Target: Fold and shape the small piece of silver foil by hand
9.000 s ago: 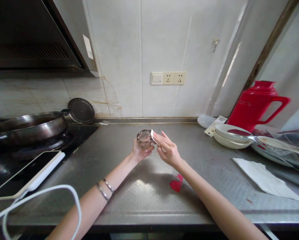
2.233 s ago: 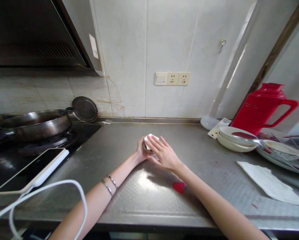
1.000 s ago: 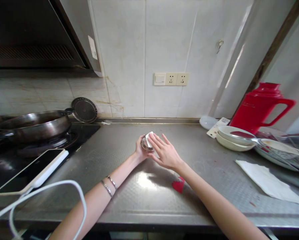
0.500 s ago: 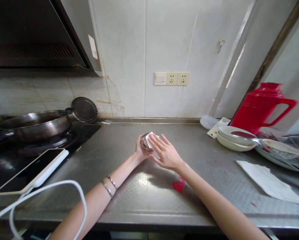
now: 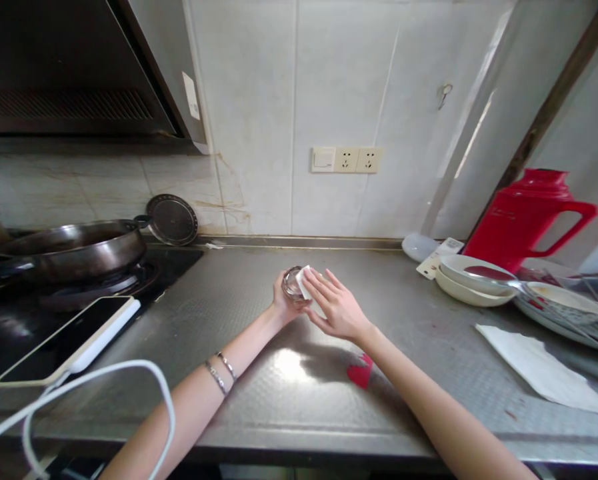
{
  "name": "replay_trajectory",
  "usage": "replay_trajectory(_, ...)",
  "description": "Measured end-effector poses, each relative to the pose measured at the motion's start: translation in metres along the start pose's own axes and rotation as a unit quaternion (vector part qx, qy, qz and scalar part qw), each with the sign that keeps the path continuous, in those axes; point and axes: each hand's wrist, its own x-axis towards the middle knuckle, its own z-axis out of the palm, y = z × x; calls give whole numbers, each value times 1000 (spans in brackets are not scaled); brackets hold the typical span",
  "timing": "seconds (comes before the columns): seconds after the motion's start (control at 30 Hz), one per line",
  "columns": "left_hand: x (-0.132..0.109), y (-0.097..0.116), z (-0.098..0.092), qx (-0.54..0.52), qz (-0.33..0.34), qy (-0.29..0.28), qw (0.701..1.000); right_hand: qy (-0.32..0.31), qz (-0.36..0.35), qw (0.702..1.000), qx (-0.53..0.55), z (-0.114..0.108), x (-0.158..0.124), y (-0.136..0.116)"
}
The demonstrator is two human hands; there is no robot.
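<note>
There's the glass (image 5: 291, 285) above the counter (image 5: 239, 353), cupped in the curled left hand (image 5: 285, 305); just right of it, the right hand (image 5: 339, 311), nearly flat, has its fingertips on a tissue (image 5: 303, 284) at the rim. Long axis? Can't tell.

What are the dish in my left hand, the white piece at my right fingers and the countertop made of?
Dish: probably glass, maybe plastic, glossy, as it looks see-through. White piece: likely tissue, matte and thin. Countertop: seemingly stainless steel, grey and textured, with bright glare.
</note>
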Motion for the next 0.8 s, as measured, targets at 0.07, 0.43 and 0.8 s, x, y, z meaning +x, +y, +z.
replay_trajectory(0.07,0,-1,2,-9,15,-1,1000,15,8,1000,3,-1,-1,4)
replay_trajectory(0.43,-10,4,15,2,27,27,999,38,-11,998,43,11,2,-10)
replay_trajectory(0.8,12,-9,-1,73,45,11,996,39,-11,997,58,10,2,-3)
